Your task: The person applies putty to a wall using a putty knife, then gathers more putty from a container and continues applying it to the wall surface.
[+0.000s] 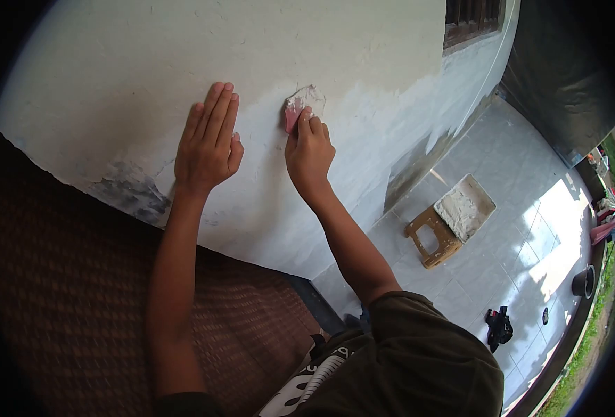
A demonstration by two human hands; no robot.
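My left hand lies flat against the painted wall, its fingers stretched out and pointing up the wall. To the right of it, my right hand grips a pink putty spreader, whose upper edge is smeared with white putty. The spreader is at the wall surface, where a wet-looking patch shows around its edge. Below my left hand the wall has a dark, stained area. A white tray of putty rests on a brown plastic stool to my right.
A woven brown surface spreads along the lower left, beside the wall's edge. Grey floor tiles lie at right, with a black cloth-like item and a dark bucket. A wooden-framed window is in the upper wall.
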